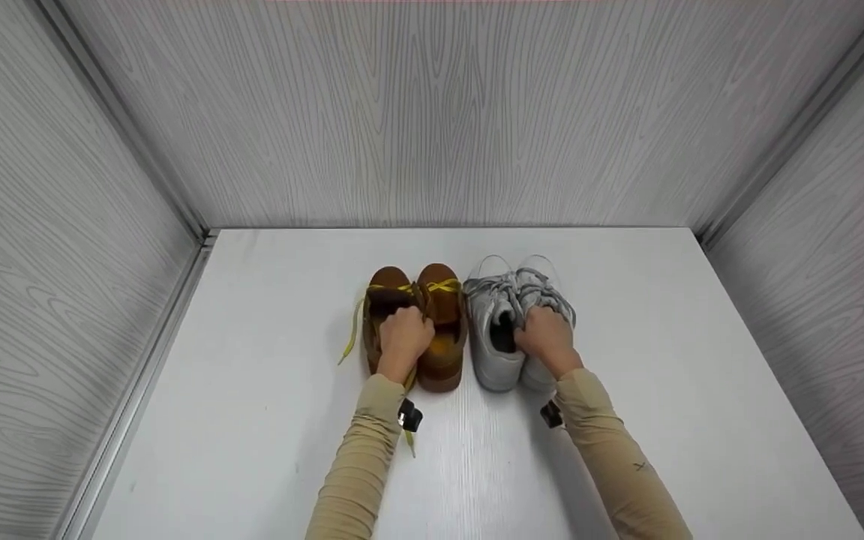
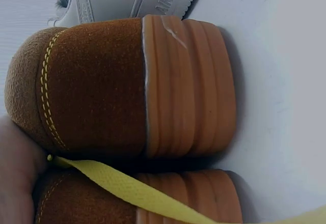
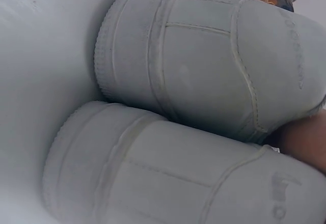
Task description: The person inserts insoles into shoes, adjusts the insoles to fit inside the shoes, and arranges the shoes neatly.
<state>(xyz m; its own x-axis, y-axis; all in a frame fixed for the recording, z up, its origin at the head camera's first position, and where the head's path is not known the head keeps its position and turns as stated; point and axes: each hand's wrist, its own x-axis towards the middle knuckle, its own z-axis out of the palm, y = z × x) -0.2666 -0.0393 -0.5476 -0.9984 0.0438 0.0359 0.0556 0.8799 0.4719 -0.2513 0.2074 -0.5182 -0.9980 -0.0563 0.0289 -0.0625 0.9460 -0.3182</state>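
Observation:
Two brown suede shoes with yellow laces stand side by side, toes away from me. My left hand (image 1: 405, 336) grips the left brown shoe (image 1: 390, 277) at its opening, fingers curled; the right brown shoe (image 1: 441, 371) is beside it. A yellow lace (image 2: 122, 186) trails past the heels in the left wrist view. To the right is a pair of white sneakers with grey laces. The right hand (image 1: 548, 339) holds the collar of the right white sneaker (image 3: 153, 178), close against the left white sneaker (image 1: 498, 371). Both hands' fingertips are hidden.
The shoes stand in a row on a white tabletop (image 1: 267, 420). A grey wood-grain panel (image 1: 432, 112) rises behind it, with similar panels at left (image 1: 42, 247) and right (image 1: 829, 262). Another loose yellow lace end (image 1: 351, 337) lies left of the brown pair.

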